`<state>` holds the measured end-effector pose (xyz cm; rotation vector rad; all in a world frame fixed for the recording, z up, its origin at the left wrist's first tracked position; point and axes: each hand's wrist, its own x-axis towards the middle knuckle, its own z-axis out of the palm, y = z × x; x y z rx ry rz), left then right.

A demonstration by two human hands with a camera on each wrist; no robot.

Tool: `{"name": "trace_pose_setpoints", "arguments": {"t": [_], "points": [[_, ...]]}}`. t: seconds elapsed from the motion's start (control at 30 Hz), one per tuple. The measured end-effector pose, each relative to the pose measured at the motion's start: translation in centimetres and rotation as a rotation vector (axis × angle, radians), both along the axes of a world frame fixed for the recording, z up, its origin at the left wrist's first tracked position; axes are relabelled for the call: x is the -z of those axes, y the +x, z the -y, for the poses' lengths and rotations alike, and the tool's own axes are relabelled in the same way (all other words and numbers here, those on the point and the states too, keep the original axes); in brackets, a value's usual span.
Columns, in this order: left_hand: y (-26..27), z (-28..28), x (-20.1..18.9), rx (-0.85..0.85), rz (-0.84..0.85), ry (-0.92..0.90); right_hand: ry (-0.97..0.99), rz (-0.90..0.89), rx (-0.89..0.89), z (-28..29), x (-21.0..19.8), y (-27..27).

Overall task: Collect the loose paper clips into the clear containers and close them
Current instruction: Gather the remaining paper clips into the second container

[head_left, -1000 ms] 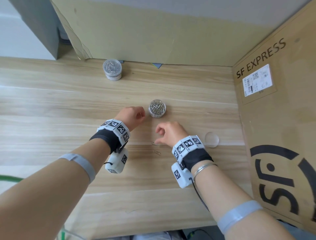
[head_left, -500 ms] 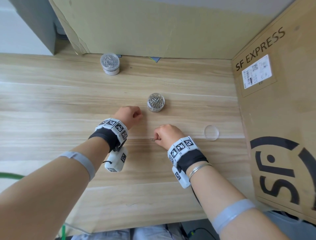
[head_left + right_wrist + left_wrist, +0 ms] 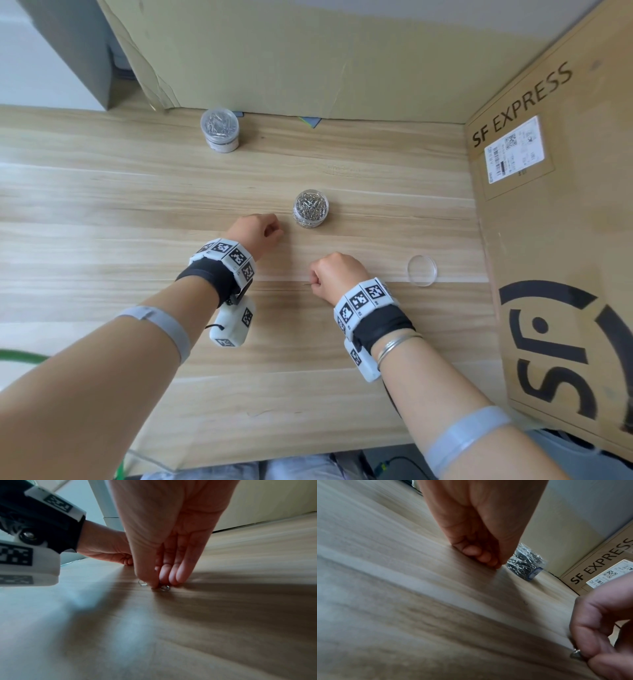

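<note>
A clear open container (image 3: pixel 311 208) full of silver paper clips stands mid-table; the left wrist view shows the container (image 3: pixel 525 563) too. Its round clear lid (image 3: pixel 422 269) lies flat to the right. My left hand (image 3: pixel 260 230) rests just left of the container, fingers (image 3: pixel 488 559) curled onto the wood, nothing visible in them. My right hand (image 3: pixel 334 274) is nearer me, thumb and fingers pinching a paper clip (image 3: pixel 164 588) at the tabletop. A second clip (image 3: pixel 142 583) lies beside the thumb. One clip end (image 3: pixel 306 284) pokes out left of the fist.
A second clear container (image 3: pixel 219 129), lidded and holding clips, stands at the back left by the cardboard wall (image 3: pixel 308 61). A large SF Express box (image 3: pixel 555 240) borders the table's right side. The near table edge (image 3: pixel 308 455) is close to my body.
My right hand has come down and closed over the clips that lay loose beside it. My left hand has curled tighter and settled on the table left of the container.
</note>
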<state>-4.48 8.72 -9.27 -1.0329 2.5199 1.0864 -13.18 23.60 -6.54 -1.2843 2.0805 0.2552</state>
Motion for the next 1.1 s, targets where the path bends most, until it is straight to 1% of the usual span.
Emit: {"name": "trace_pose_setpoints", "arguments": {"t": [0.23, 0.37, 0.53, 0.77, 0.9, 1.1], "points": [[-0.1, 0.0, 0.0, -0.018, 0.017, -0.008, 0.055, -0.041, -0.015, -0.2, 0.2, 0.0], [-0.1, -0.1, 0.0, -0.021, 0.013, -0.009, 0.04, -0.058, -0.024, -0.2, 0.4, 0.1], [-0.2, -0.2, 0.1, -0.021, 0.006, -0.01, -0.014, -0.017, 0.098, -0.4, 0.1, -1.0], [-0.2, -0.2, 0.1, -0.03, 0.014, -0.018, 0.004, -0.029, 0.204, -0.8, 0.2, -1.1], [-0.2, -0.2, 0.1, -0.023, 0.013, -0.009, 0.049, -0.084, 0.163, -0.6, 0.0, -0.8], [-0.3, -0.3, 0.0, -0.013, 0.015, -0.012, 0.113, -0.115, 0.102, -0.3, -0.1, 0.2]]}}
